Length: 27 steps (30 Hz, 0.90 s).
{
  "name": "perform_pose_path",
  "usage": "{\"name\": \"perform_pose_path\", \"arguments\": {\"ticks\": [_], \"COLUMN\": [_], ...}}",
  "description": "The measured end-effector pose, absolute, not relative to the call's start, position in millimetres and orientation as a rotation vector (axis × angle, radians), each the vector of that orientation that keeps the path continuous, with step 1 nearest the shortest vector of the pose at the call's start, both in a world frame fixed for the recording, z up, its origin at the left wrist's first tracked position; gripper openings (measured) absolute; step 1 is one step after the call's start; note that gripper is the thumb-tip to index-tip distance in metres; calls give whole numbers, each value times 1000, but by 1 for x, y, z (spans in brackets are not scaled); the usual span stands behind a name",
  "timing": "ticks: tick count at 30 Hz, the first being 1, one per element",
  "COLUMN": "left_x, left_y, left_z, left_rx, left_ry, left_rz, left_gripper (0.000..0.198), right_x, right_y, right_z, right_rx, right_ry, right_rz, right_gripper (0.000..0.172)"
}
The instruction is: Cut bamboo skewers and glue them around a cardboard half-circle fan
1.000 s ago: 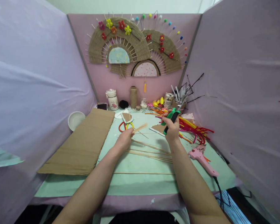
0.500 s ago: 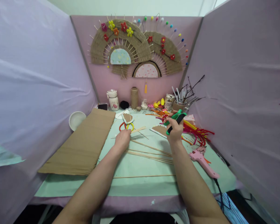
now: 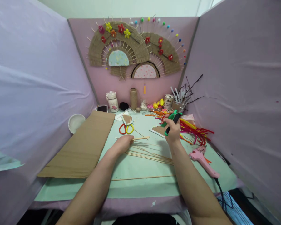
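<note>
My left hand point(image 3: 123, 144) rests low on the green mat, fingers closed on one end of a short bundle of wooden sticks point(image 3: 140, 138) lying flat and pointing right. Several long thin skewers point(image 3: 152, 156) spread across the mat between my forearms. My right hand point(image 3: 172, 130) is raised a little above the mat, wrapped round the green-and-black handles of a pair of cutters point(image 3: 171, 119). A brown cardboard cutout point(image 3: 158, 129) lies just left of my right hand.
A large cardboard sheet point(image 3: 83, 145) covers the left side. Red and yellow scissors point(image 3: 125, 128) lie behind my left hand. Pipe cleaners point(image 3: 194, 128) pile at the right, and a pink glue gun point(image 3: 202, 160) lies near the right edge. Jars, twine and a white paper plate point(image 3: 75, 122) stand at the back.
My left hand has lowered the short sticks from a raised, tilted hold to flat on the mat. The right hand with the cutters has barely shifted.
</note>
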<state>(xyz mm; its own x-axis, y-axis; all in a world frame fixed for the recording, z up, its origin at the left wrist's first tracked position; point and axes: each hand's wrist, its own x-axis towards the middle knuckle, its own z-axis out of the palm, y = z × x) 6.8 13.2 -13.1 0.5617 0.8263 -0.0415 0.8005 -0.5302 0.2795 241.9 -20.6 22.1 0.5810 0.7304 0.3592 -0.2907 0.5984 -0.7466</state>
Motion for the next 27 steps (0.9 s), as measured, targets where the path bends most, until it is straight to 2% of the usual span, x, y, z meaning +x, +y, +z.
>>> {"name": "perform_pose_path", "arguments": {"ticks": [5,11,22,27], "left_x": [-4,7,2,-1], "left_y": [6,8,6,7], "left_z": [-3,-1,-6,-2], "left_rx": [2555,2635,2577,2539], "left_ry": [1381,1478,1470,1442], "left_rz": [-53,32,-89,-33], "left_gripper": [20,20,20,23], "right_x": [241,241,243,244], "right_y": [-18,-18,-18,-16], "right_z": [21,20,24,22], "right_rx": [-686,-671,-649,-639], "right_ry": [-725,-721,-640,-621], "right_rz": [651,667,758,802], "right_gripper": [31,30,31,31]}}
